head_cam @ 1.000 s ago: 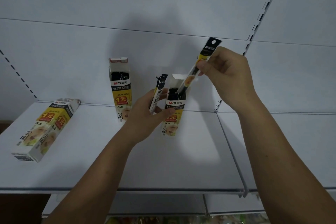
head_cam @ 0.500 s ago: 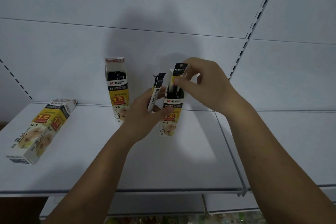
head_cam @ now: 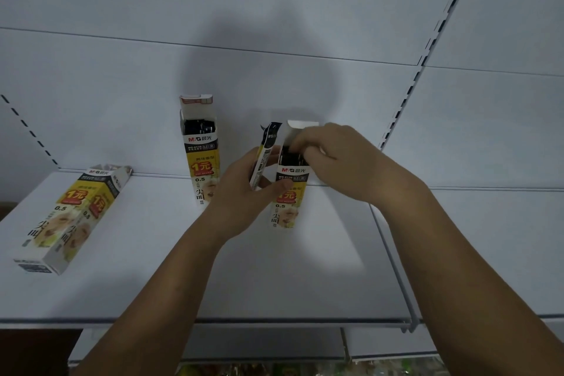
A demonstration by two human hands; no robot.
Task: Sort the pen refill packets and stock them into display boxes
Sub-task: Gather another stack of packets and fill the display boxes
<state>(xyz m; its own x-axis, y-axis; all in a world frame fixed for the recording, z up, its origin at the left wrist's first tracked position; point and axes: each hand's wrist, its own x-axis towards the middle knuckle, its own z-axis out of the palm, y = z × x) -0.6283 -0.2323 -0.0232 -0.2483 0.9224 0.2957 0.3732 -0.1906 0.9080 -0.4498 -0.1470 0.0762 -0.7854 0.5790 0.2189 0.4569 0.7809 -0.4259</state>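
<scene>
Cardboard, yellow-and-black: the open display box [head_cam: 288, 189] stands upright near mid-shelf, and both hands meet at it. Right hand [head_cam: 338, 159] is bunched over the box mouth, fingertips [head_cam: 297, 143] pressing down among the dark packet tops inside; whether it is pinching a packet or only tamping them cannot be told, the fingers hide it. Left hand [head_cam: 244, 189] does two jobs: thumb across the box front to steady it, fingers closed around one spare refill packet [head_cam: 264, 156], which stands tilted just at the box's 9 o'clock side, its black header up.

Second open box [head_cam: 200, 146] stands upright at 10 o'clock from the hands, against the back panel [head_cam: 122, 101], dark packets showing in its top. Third box [head_cam: 73, 217] lies on its side well out at 9 o'clock, near the front of the white shelf [head_cam: 213, 284].

Judgement: the step in hand is seating packets level in the held box. To do it well:
- keep the left thumb firm so the tall box does not tip backward
- push straight down, not at an angle, to avoid buckling thin packets
- keep the rear flap [head_cam: 300, 127] clear
- then feed in the spare packet, header up to match.
</scene>
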